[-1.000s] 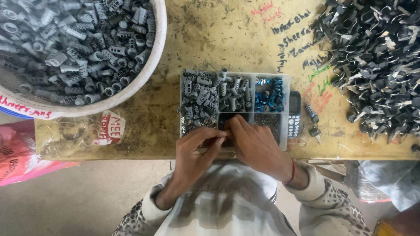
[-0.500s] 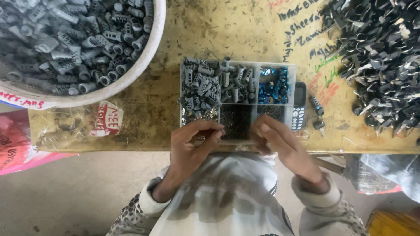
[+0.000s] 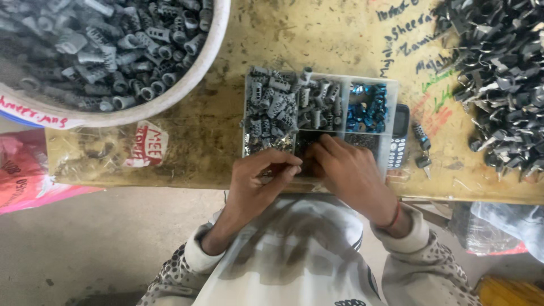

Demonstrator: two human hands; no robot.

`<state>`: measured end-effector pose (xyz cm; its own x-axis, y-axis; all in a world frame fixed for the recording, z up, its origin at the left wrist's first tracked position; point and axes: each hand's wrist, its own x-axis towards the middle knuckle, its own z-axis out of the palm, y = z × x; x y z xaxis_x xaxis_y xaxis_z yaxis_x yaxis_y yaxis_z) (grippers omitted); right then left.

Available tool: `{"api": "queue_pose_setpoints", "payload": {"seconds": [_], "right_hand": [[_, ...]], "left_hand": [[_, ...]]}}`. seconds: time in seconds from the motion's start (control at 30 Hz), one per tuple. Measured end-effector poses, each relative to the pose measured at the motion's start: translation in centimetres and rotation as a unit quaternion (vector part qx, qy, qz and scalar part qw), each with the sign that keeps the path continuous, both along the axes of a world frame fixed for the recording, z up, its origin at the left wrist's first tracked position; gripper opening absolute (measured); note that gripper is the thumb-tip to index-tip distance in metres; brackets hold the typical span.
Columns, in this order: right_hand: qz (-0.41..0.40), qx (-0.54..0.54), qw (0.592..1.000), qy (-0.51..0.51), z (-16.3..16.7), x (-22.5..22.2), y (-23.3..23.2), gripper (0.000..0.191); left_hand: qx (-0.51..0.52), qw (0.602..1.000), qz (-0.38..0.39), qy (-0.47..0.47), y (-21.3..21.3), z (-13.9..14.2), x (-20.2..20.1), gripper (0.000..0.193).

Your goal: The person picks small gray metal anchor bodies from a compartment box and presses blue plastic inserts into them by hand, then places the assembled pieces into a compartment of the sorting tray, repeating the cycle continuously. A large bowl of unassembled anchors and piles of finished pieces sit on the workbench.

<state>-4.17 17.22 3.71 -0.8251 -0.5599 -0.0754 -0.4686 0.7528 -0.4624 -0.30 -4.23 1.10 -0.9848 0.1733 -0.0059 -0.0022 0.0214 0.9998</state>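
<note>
- A clear compartment tray [image 3: 391, 113] is set on the worn yellow workbench [image 3: 317, 39], right at its near edge, with both hands over the front compartments.
- The left hand [image 3: 258, 181] is curled at the tray's front rim, fingertips [image 3: 286, 169] bunched together against the thumb; something tiny seems to be pinched there, but it's too small and blurry to be made out.
- The right hand [image 3: 345, 170] is laid across the dark front-middle compartment, fingers [image 3: 317, 153] bent and kept close, tips pointed toward the left hand. Whether anything is held under them can't be told.
- Grey ribbed sleeves [image 3: 275, 107] are heaped in the tray's left and middle-back sections; blue pieces [image 3: 367, 107] are kept in the back-right one.
- A small keypad phone [image 3: 399, 139] is tucked just beside the tray's right side, with two small dark parts [image 3: 420, 141] near it.
- A big white tub [image 3: 192, 79] full of the same grey sleeves is parked at the back left, well apart from the hands.
- A pile of dark metal parts [image 3: 498, 79] is spread over the right end of the bench.
</note>
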Motion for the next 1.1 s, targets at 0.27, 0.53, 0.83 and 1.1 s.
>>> {"api": "queue_pose_setpoints", "payload": {"seconds": [0.27, 0.53, 0.83, 1.1], "right_hand": [[-0.006, 0.004, 1.0, 0.016, 1.4, -0.3, -1.1, 0.018], [-0.071, -0.162, 0.982, -0.068, 0.8, 0.3, 1.9, 0.016], [-0.126, -0.509, 0.781, -0.338, -1.6, 3.3, 2.2, 0.011], [-0.126, -0.431, 0.867, -0.217, -2.3, 4.9, 1.4, 0.016]], "left_hand": [[-0.039, 0.999, -0.007, 0.021, 0.3, 0.2, -0.2, 0.015], [-0.028, 0.998, -0.011, 0.049, 0.1, 0.0, -0.4, 0.015], [0.039, 0.999, 0.021, -0.012, 2.5, -0.1, 0.9, 0.018], [0.006, 1.0, 0.026, 0.01, 3.5, 0.2, 1.2, 0.016]]}}
